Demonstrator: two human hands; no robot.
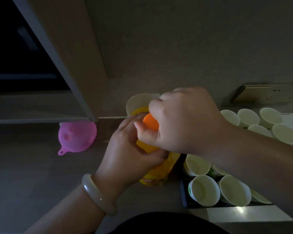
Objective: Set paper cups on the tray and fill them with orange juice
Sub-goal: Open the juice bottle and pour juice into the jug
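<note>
Left hand (128, 154) grips our one bottle (159, 171) | right hand (184, 120) curled round its orange cap (150, 121) | cups (204, 190) — we count eleven | one pink funnel (77, 136)

We find a juice bottle (153, 173) mid-counter (32, 166), our left hand (125, 149) around it, our right hand (184, 119) over its cap (150, 122). A funnel (77, 136) lies to its left near the back edge; one paper cup (137, 101) stands just behind it. Right of it, a tray (183, 195) holds cups (204, 190), with more cups (248, 116) behind.
</note>
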